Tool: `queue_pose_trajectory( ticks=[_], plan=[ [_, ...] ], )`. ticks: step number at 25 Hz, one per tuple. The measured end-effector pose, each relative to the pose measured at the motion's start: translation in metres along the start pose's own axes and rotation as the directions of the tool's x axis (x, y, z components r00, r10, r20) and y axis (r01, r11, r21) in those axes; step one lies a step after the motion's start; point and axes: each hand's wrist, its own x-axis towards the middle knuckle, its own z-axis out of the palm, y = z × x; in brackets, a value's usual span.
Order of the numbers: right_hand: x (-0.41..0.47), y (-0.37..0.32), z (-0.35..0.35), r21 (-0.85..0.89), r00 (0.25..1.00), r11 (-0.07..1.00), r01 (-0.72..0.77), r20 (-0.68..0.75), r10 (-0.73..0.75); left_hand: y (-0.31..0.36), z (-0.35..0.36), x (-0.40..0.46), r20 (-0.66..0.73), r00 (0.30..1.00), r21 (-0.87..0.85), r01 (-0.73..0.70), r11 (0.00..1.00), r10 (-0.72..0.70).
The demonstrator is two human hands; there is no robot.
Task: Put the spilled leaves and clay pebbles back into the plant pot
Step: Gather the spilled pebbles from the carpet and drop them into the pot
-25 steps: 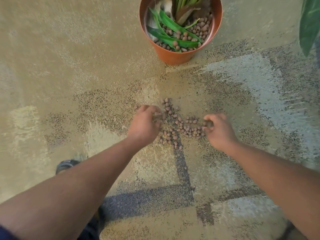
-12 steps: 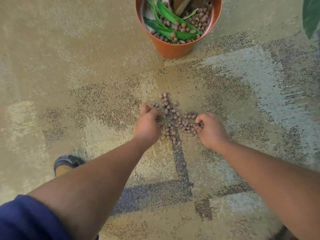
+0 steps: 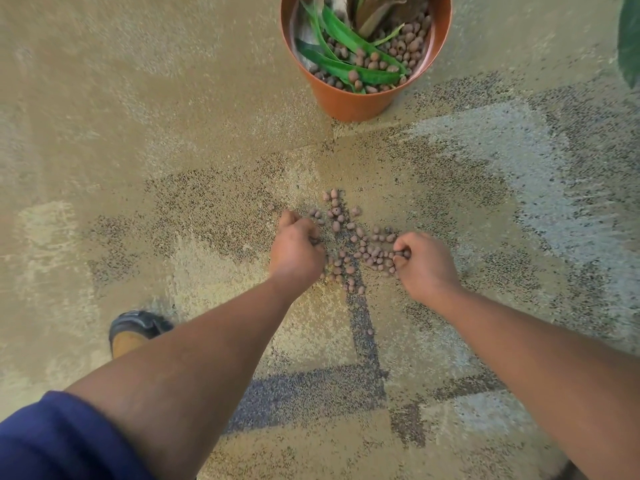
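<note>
Both hands working pebbles (image 3: 349, 242) lying loose on carpet (image 3: 138, 133), mid-floor. Left hand (image 3: 296, 249) resting at pile's left edge, fingers curling in around pebbles. Right hand (image 3: 424, 263) sitting at pile's right edge, fingers (image 3: 401, 252) pinching pebbles. Pot (image 3: 353, 98) standing upright toward far edge, well apart from pile, holding leaves (image 3: 346, 69) and more pebbles. Shoe (image 3: 133, 332) showing near left forearm.
</note>
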Motion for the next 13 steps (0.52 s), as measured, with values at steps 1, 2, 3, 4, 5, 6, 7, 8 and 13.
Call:
queue_pose_trajectory(
  ticks=[1,2,3,4,5,6,7,8,13],
  plan=[
    [-0.002,-0.001,-0.001,0.036,1.0,0.999,-0.011,-0.018,0.011,-0.001,0.0,0.002,-0.006,1.0,-0.018,0.0,1.0,0.0],
    [-0.003,-0.001,-0.002,0.089,0.999,0.996,-0.027,-0.029,0.03,-0.002,0.0,0.005,-0.017,1.0,-0.046,0.015,0.999,-0.015],
    [-0.004,-0.003,-0.004,0.157,0.998,0.986,-0.051,-0.03,0.056,-0.002,-0.001,0.007,-0.025,0.999,-0.077,0.043,0.996,-0.045],
    [-0.005,-0.004,-0.005,0.229,0.996,0.97,-0.077,-0.021,0.084,-0.003,-0.002,0.01,-0.029,0.997,-0.096,0.071,0.993,-0.074],
    [-0.007,-0.005,-0.007,0.299,0.994,0.949,-0.102,-0.006,0.109,-0.003,-0.004,0.011,-0.029,0.996,-0.095,0.079,0.992,-0.083],
    [-0.009,-0.007,-0.009,0.353,0.992,0.928,-0.122,0.009,0.127,-0.003,-0.005,0.012,-0.03,0.997,-0.074,0.064,0.995,-0.067],
    [-0.01,-0.009,-0.01,0.394,0.99,0.909,-0.138,0.02,0.142,-0.004,-0.007,0.012,-0.03,0.999,-0.045,0.034,0.998,-0.036],
    [-0.011,-0.011,-0.012,0.43,0.987,0.889,-0.155,0.029,0.158,-0.005,-0.008,0.012,-0.027,1.0,-0.012,0.003,1.0,-0.004],
    [-0.011,-0.03,-0.03,0.646,0.967,0.722,-0.246,0.114,0.227,0.007,-0.033,0.013,0.042,0.99,-0.139,0.14,0.98,-0.135]
  ],
)
